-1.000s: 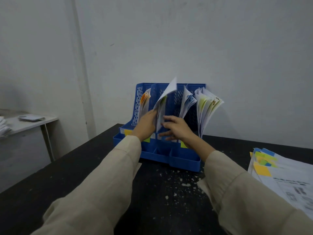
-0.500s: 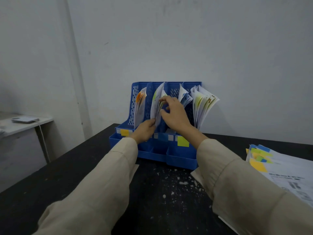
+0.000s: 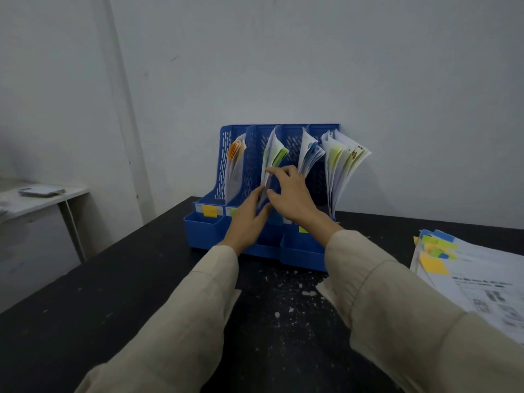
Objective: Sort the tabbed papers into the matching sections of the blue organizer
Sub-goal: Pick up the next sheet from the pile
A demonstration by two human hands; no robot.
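Blue organizer (image 3: 204,228) at table's far edge. Both hands at its second section from left: right hand (image 3: 295,194) pinching green-tabbed papers (image 3: 273,157); left hand (image 3: 246,219) fingers straight against them, fingertips hidden. Tabbed stack (image 3: 465,276) right of organizer, cut off.

A black tabletop (image 3: 119,302) flecked with white crumbs (image 3: 292,293) meets a plain grey wall (image 3: 312,58); a white side table (image 3: 42,198) stands left.
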